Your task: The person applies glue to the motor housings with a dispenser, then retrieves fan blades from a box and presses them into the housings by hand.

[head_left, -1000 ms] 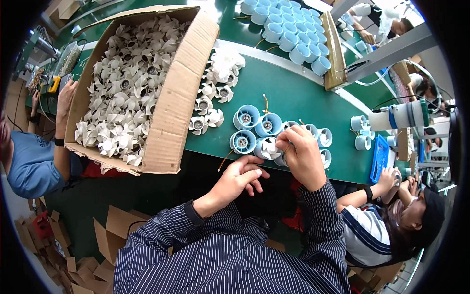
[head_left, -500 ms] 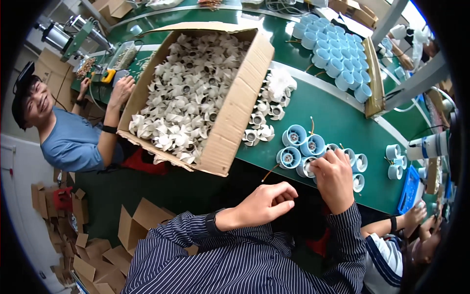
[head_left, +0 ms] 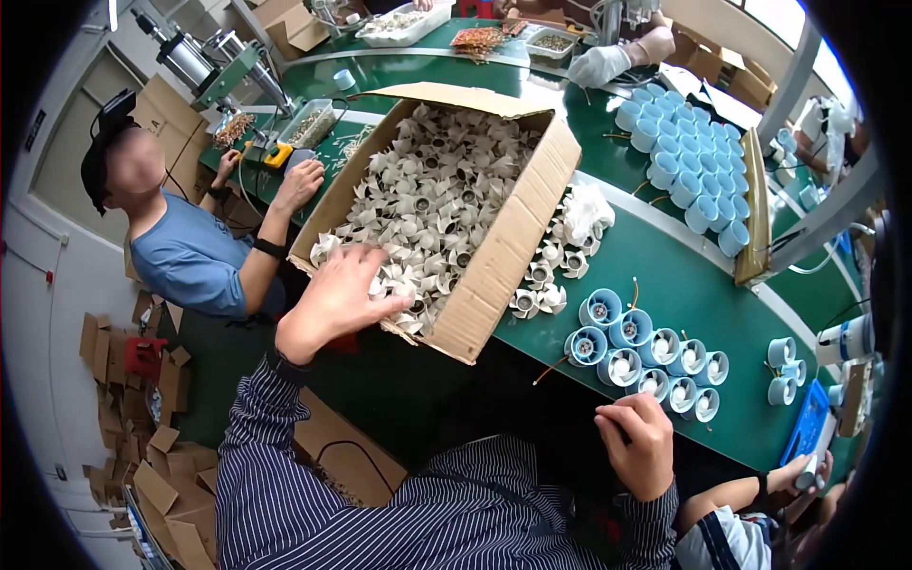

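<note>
My left hand (head_left: 344,293) reaches over the near edge of a big cardboard box (head_left: 503,256), fingers apart and touching the white plastic fan impellers (head_left: 432,204) heaped inside. My right hand (head_left: 638,446) is closed in a loose curl just off the table's front edge, with nothing visible in it. Beyond it stand several light-blue round fan housings (head_left: 630,328) in close rows. Most of them have a white impeller (head_left: 654,384) inside. The few at the left end show bare centres, and orange wires stick out there.
Loose impellers (head_left: 540,275) and a white plastic bag (head_left: 587,217) lie beside the box on the green table (head_left: 646,228). Many blue housings (head_left: 698,157) fill a tray at the back right. A blue basket (head_left: 806,423) sits at the right. Co-workers sit at left (head_left: 195,252) and right.
My left hand has moved left and up from in front of the table into the box. My right hand has drawn back from the blue housings. The view has shifted.
</note>
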`<state>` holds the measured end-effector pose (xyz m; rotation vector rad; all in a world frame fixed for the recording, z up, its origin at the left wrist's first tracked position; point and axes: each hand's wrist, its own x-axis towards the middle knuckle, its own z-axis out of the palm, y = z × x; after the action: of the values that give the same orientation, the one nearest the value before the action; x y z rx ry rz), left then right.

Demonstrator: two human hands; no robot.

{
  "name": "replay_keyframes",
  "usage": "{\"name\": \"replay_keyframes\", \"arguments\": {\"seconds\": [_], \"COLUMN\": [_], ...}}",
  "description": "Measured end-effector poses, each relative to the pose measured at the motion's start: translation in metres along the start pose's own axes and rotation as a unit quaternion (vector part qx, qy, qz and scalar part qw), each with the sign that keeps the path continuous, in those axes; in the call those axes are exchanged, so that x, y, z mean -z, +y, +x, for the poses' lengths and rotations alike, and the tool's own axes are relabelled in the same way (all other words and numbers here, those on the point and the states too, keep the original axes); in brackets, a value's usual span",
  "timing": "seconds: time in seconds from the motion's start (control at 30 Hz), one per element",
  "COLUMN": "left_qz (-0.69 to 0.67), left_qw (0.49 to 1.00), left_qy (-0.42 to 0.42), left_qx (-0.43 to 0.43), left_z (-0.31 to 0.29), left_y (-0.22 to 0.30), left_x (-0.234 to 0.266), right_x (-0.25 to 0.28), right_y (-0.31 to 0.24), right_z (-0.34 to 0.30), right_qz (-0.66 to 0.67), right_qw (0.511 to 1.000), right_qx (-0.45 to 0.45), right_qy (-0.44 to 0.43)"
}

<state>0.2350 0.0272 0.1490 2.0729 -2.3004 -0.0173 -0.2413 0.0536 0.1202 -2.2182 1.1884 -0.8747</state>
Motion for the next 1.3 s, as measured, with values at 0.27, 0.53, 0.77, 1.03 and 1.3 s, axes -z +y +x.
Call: {"name": "replay_keyframes", "arguments": {"seconds": [0.27,0.53,0.77,1.03,1.3], "left_qz": [0.021,-0.06,-0.057,-0.236,-0.672], "left_qw": [0.988,0.989,0.994,0.971,0.718], "left_qy": [-0.126,-0.128,-0.084,0.046,0.067], "left_qx": [0.09,0.044,0.029,-0.002,0.168], "left_z": [0.036,0.025,0.03,0.025,0.024], "left_y": [0.048,0.031,0.009,-0.022,0.0], "left_x": [0.008,0.007,-0.013,0.001,0.009], "right_x": [-0.015,-0.021,-0.024,-0.021,-0.021], "right_y": [0.002,0.004,0.013,0.019,0.009], "right_z": [-0.022,-0.025,-0.025,-0.035,-0.031], "right_qz": [0.052,0.07,0.076,0.067,0.059], "right_qw": [0.998,0.995,0.995,0.995,0.994], "right_qx": [-0.023,-0.046,-0.011,-0.014,-0.014], "right_qy": [-0.034,-0.046,-0.057,-0.073,-0.087]}}
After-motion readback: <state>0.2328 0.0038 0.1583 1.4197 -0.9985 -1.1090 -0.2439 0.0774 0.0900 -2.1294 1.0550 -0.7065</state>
